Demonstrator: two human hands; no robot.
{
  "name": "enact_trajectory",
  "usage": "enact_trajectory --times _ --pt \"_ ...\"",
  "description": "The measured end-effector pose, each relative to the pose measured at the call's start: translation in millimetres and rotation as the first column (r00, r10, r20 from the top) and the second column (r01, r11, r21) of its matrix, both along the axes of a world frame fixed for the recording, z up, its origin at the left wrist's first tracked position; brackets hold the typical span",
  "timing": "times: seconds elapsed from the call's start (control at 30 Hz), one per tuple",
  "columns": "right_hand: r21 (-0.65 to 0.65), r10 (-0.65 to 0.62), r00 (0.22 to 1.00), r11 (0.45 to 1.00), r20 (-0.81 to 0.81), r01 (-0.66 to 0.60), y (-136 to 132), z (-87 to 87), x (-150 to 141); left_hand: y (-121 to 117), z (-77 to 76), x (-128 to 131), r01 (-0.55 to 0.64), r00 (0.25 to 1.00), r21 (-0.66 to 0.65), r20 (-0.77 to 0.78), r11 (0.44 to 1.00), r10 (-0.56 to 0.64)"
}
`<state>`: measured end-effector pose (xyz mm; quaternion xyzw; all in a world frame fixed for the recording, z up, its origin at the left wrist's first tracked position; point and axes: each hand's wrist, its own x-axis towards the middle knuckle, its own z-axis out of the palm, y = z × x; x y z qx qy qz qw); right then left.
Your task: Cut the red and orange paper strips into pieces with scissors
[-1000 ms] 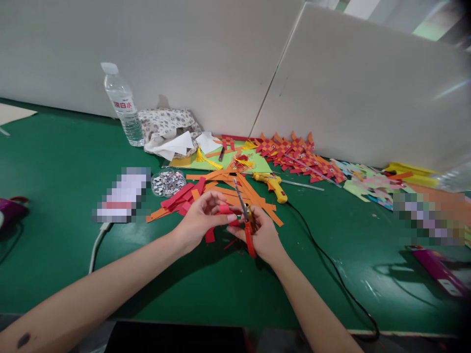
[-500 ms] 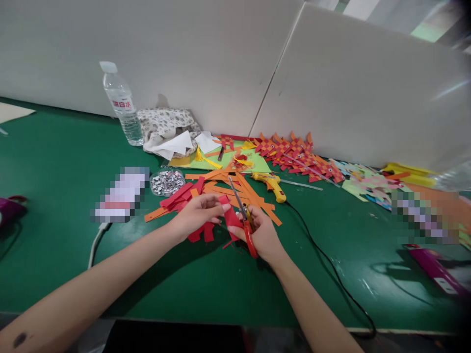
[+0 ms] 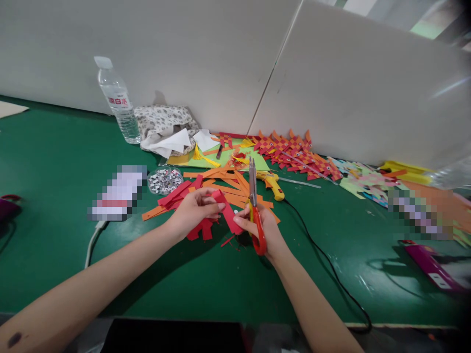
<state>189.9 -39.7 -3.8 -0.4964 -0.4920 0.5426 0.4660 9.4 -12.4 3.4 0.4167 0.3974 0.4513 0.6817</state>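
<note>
Crowding twelve o'clock on the surface (image 3: 184,294), orange strips (image 3: 237,197) neighbour a glue gun (image 3: 273,185) at two. Left hand (image 3: 196,211) and right hand (image 3: 263,225) pinch a narrow red strip (image 3: 228,214) between them, the right gripping scissors (image 3: 259,233).

dimmish light, soft shadows on the green table (image 3: 206,289), pale glare upper right, dark blurred right edge

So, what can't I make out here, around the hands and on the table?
All in the head view:
- Phone-like device: its screen is masked by pixel blocks.
- Left purple object: cut off by the left edge.
- Right hand: the palm is hidden by its fingers and the scissors.
- Red strip: partly covered by the left hand's fingers.
- Black-and-white pieces: too small to count.
</note>
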Motion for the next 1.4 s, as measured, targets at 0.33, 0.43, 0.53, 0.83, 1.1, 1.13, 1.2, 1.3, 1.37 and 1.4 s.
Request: enact_trajectory --times 0.33,0.43,0.53,0.83,1.1,1.13,1.2,1.3,1.37,1.4 --pt "0.000 -0.056 0.998 0.998 0.023 0.057 -1.2 2.8 -4.5 0.3 -1.0 -0.4 -0.089 0.996 0.024 0.020 0.996 0.088" --pt "0.002 -0.082 0.997 0.997 0.014 0.082 0.1 0.8 -2.9 0.9 1.1 -1.8 -0.107 0.994 0.008 0.029 0.994 0.106" --pt "0.025 -0.099 0.995 0.995 0.011 0.099 0.8 -0.2 -1.1 3.1 3.1 -4.4 -0.123 0.992 -0.013 0.032 0.992 0.124" --pt "-0.016 -0.119 0.993 0.993 0.011 0.119 -1.0 1.4 -4.6 6.9 0.3 -5.5 -0.113 0.994 -0.028 0.006 0.993 0.113" --pt "-0.032 -0.116 0.993 0.993 -0.023 0.115 -0.9 1.6 -4.3 8.9 3.2 -11.2 -0.165 0.985 0.039 0.049 0.985 0.163" --pt "-0.032 -0.115 0.993 0.993 -0.023 0.114 -0.8 1.9 -3.9 9.2 3.0 -11.7 -0.174 0.984 0.041 0.046 0.984 0.172" --pt "-0.022 -0.105 0.994 0.994 -0.021 0.105 -0.9 2.7 -3.0 9.8 2.6 -12.4 -0.186 0.982 0.046 0.034 0.981 0.185" --pt "-0.015 -0.079 0.997 0.997 -0.016 0.078 -1.5 3.7 -2.1 10.1 3.2 -12.9 -0.194 0.981 0.035 0.024 0.980 0.194" --pt "-0.003 -0.073 0.997 0.997 -0.025 0.073 -2.3 3.9 -1.9 9.3 4.7 -12.3 -0.198 0.980 0.018 0.039 0.980 0.197" --pt "0.005 -0.080 0.996 0.997 -0.036 0.080 -2.8 4.1 -1.9 8.3 5.6 -11.5 -0.192 0.980 0.006 0.049 0.981 0.192"
